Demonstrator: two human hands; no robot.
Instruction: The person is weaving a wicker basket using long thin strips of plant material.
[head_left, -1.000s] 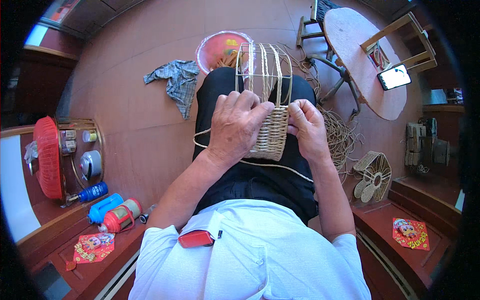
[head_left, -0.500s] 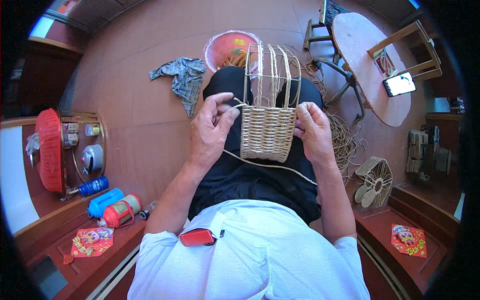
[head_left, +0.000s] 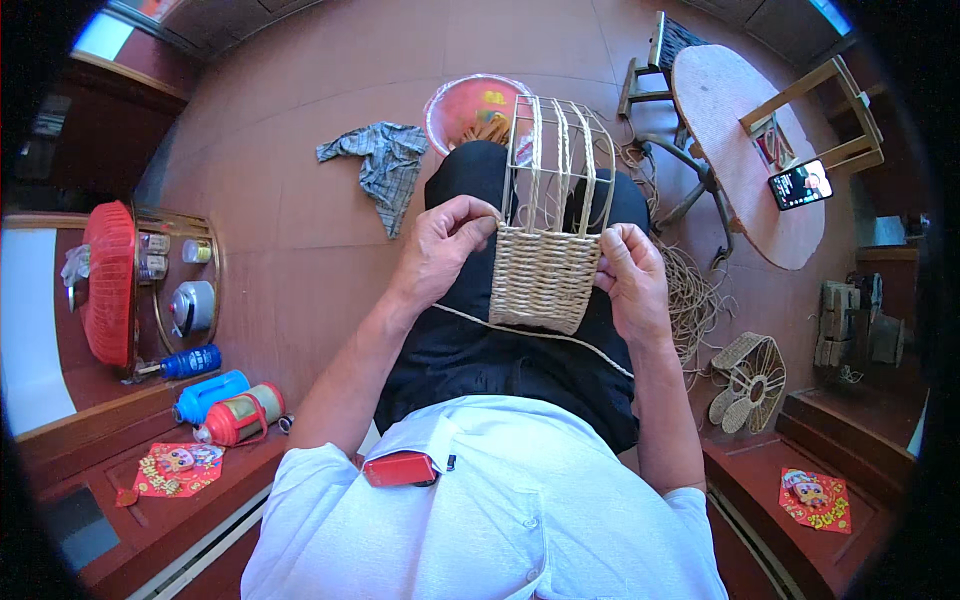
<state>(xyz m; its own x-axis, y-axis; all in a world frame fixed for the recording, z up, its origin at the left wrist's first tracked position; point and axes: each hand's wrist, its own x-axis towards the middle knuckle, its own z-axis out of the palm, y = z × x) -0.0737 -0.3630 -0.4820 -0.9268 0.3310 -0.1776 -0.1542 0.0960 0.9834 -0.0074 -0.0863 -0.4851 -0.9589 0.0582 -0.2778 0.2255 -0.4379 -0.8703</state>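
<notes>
A half-woven straw basket [head_left: 543,280] rests on my black-trousered thighs [head_left: 465,185], its lower part tightly woven and its upper wire frame [head_left: 560,105] strung with pale braided cords. At the top left corner of the weaving, my left hand [head_left: 450,240] pinches the weaving cord, partly hidden by the fingers. A loose length of cord [head_left: 530,332] runs below the basket across my lap. My right hand [head_left: 632,275] grips the basket's right edge near the top of the woven part, thumb in front and fingers partly behind it.
Ahead lie a red basin [head_left: 455,100] and a checked shirt [head_left: 370,150]. At right are an oval table [head_left: 735,190] with a phone [head_left: 800,183], coiled cord [head_left: 695,305] and a wicker piece [head_left: 745,385]. Left are a red cover [head_left: 105,285], kettle [head_left: 190,308] and flasks [head_left: 240,415].
My left hand has drawn back from across the weaving's top to its left corner, uncovering the woven face. The view has shifted slightly, and the phone's screen shows a different picture.
</notes>
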